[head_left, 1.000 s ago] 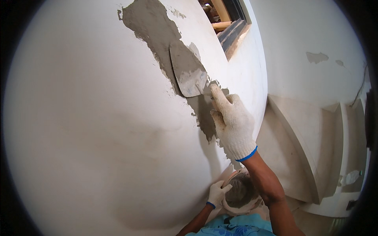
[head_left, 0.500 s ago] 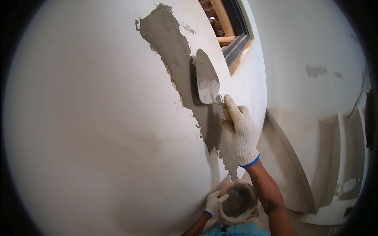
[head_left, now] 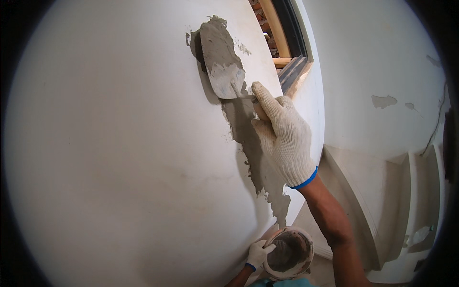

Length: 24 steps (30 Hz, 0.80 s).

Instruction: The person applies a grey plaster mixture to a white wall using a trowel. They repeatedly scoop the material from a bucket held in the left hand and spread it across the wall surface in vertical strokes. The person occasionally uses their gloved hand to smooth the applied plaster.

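Note:
My right hand (head_left: 284,136), in a white knit glove with a blue cuff, grips the handle of a trowel (head_left: 221,64). The blade lies over the upper end of a long grey mortar patch (head_left: 258,172) on the white curved wall (head_left: 119,143); whether it touches the mortar is hard to tell. Below, my gloved left hand (head_left: 258,253) holds the rim of a round bucket (head_left: 306,251) with grey mortar inside, close against the wall.
A window opening (head_left: 301,33) with wooden pieces and dark frame is at the upper right of the wall. Curved white stairs (head_left: 368,191) wind down at the right, beside another white wall (head_left: 382,57) with small grey patches and a crack.
The trowel and my right hand have moved up and left along the mortar patch since half a second ago. The view has shifted, and the bucket sits lower in the picture.

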Available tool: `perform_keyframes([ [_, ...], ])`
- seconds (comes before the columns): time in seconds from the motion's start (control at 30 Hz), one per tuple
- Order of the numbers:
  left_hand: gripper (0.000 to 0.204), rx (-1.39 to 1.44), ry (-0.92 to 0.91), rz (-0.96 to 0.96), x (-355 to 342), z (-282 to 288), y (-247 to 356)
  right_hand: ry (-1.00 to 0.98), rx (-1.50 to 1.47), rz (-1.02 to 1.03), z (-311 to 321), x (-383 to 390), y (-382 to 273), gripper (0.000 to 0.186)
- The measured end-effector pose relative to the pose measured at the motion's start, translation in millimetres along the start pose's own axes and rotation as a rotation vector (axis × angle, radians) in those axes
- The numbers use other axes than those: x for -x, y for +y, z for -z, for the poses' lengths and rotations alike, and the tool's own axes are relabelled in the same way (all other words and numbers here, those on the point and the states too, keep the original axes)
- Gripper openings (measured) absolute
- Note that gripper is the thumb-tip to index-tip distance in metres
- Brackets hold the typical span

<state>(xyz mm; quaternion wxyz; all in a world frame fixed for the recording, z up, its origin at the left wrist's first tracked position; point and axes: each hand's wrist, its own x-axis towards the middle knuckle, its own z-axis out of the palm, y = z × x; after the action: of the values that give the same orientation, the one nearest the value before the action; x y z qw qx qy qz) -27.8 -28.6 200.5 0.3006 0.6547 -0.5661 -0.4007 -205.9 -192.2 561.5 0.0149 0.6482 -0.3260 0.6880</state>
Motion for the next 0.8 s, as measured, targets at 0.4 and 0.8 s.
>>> perform_keyframes([
  [0.4,0.029,0.081,0.047,-0.047,-7,-7,-20,-0.265,0.24,0.007,13,21,-5,0.061],
  [0.8,0.026,0.067,0.038,-0.03,0,-4,-1,-0.069,0.159,0.075,9,-8,-12,0.066],
])
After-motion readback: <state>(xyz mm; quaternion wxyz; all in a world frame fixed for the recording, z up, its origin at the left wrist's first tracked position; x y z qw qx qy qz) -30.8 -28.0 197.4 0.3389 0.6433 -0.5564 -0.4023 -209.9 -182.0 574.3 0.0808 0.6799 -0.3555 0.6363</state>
